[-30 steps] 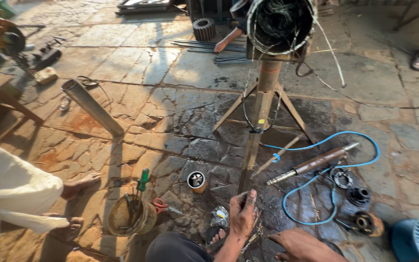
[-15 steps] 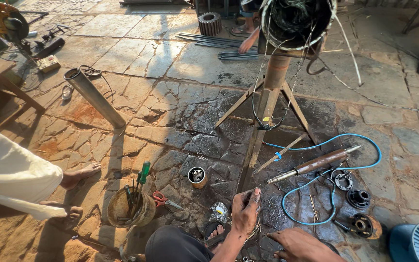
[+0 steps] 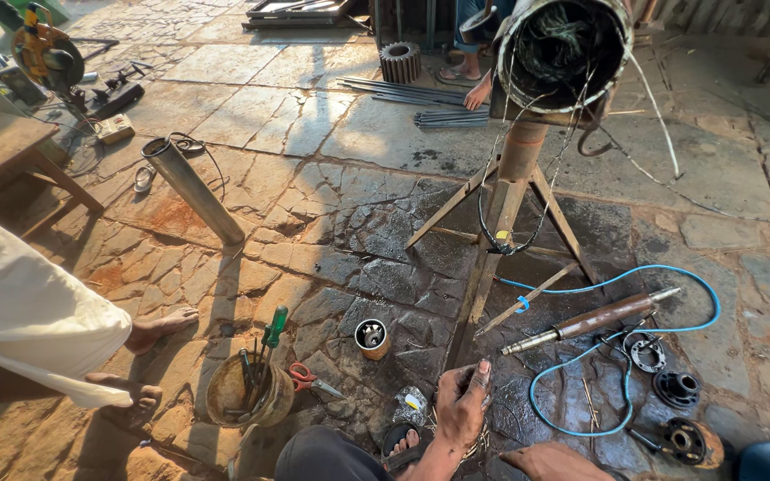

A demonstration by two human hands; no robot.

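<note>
Left hand (image 3: 463, 405), grimy, rests low against the foot of the rusty metal tripod stand (image 3: 503, 218), fingers curled loosely together, pinching nothing visible. Right hand (image 3: 552, 463) lies flat on the oil-stained stone floor (image 3: 331, 134), fingers together. Rusty steel shaft (image 3: 592, 321) lies nearby within the blue hose loop (image 3: 581, 356).

1 crumpled clear plastic packet (image 3: 412, 405) with a yellow patch lies on the stone floor (image 3: 314, 134).
</note>
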